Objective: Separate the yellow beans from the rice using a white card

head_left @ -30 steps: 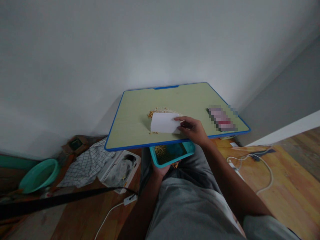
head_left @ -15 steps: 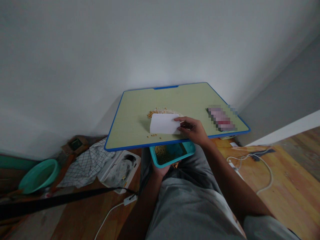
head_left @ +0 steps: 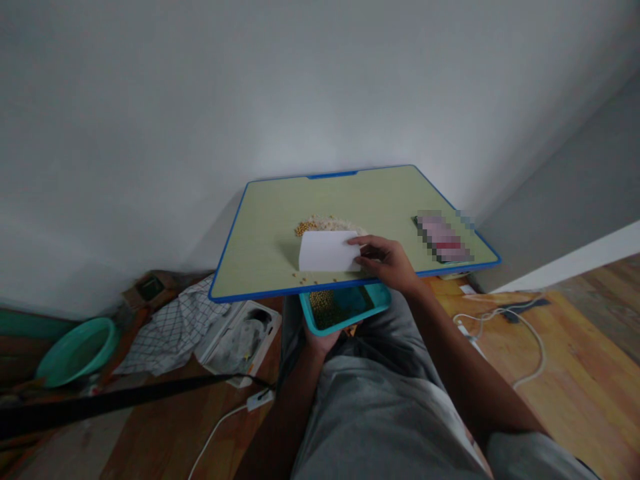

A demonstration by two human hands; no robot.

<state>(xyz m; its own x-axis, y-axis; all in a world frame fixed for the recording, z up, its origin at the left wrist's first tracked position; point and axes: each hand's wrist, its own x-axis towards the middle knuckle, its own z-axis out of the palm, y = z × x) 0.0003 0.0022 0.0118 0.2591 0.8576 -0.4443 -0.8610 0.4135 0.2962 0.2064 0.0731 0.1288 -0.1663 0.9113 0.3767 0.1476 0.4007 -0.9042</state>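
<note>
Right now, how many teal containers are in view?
2: a tray in the left hand, partly hidden by the table; a basin at far left. Others may be hidden.

White card (head_left: 327, 251) partly hides piled grains (head_left: 327, 223); teal tray (head_left: 383, 297) holds beans (head_left: 321, 301).

Dim, soft light; faint shadow beside white card (head_left: 329, 251).

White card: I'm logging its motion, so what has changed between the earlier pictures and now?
The white card moved slightly toward the person, and beans before it now lie nearer the table edge. The right hand kept hold; nothing was let go. The left hand and teal container stayed put.
</note>
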